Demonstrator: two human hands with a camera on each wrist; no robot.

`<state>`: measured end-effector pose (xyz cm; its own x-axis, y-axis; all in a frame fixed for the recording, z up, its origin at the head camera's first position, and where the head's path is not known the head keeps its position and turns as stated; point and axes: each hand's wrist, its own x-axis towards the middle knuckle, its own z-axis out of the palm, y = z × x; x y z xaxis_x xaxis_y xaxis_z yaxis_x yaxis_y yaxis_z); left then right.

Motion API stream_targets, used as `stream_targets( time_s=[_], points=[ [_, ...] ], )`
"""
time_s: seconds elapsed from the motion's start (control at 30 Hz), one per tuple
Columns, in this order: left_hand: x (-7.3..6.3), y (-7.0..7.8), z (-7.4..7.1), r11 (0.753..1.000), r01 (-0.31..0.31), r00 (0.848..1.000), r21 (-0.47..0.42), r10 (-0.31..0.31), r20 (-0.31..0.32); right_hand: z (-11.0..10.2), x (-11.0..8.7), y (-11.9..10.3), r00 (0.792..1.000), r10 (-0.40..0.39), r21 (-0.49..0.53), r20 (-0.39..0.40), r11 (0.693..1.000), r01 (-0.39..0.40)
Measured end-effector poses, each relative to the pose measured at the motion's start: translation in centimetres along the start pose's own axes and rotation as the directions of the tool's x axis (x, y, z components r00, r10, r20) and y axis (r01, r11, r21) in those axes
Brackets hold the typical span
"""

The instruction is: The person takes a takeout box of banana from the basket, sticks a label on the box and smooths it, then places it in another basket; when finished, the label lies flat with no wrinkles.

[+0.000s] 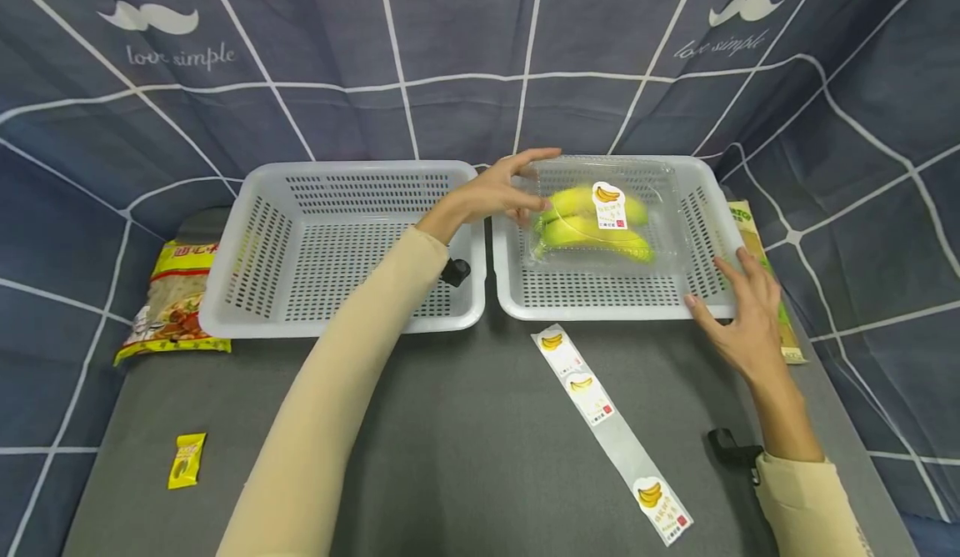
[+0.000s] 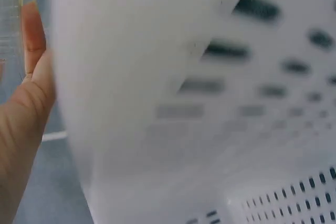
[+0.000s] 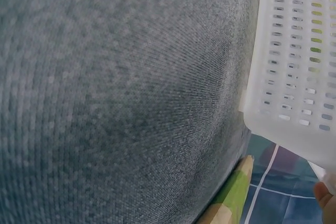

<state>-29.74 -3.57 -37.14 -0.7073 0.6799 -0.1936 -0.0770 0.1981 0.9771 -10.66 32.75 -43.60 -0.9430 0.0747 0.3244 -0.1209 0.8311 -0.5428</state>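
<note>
A clear plastic box of yellow-green bananas (image 1: 592,238) sits in the right white basket (image 1: 600,313); its lid bears a banana label (image 1: 609,205). My left hand (image 1: 498,194) reaches over the gap between the baskets to the box's left end, index finger and thumb spread apart there. In the left wrist view, a straight finger (image 2: 33,32) stands beside clear plastic. My right hand (image 1: 744,319) is spread at the front right corner of the same basket, fingertips at the rim. Only a fingertip (image 3: 324,203) of it shows in the right wrist view.
Left of it stands another white basket (image 1: 258,330). A strip of banana labels (image 1: 611,436) lies on the grey table (image 1: 450,449). A yellow-and-red food bag (image 1: 176,294) and a small yellow packet (image 1: 187,460) are at left; a green-and-yellow bag (image 1: 787,328) is at right.
</note>
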Motion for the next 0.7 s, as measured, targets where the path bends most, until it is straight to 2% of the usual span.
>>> stream_targets(
  time_s=[0.2,0.47,0.7],
  points=[
    [0.7,-0.1,0.7,1.0,0.021,0.999,0.02,-0.022,0.025,0.0,-0.1,0.0,1.0,0.002,-0.001,-0.002,1.0,-0.002],
    [1.0,0.0,1.4,0.993,-0.004,1.0,0.114,0.001,0.029,-0.2,-0.1,-0.2,1.0,0.005,-0.008,-0.002,1.0,-0.005],
    [1.1,-0.1,1.8,0.986,-0.046,0.999,0.16,0.042,0.029,-0.1,0.0,-0.1,1.0,0.008,-0.01,0.002,1.0,-0.008]
  ],
)
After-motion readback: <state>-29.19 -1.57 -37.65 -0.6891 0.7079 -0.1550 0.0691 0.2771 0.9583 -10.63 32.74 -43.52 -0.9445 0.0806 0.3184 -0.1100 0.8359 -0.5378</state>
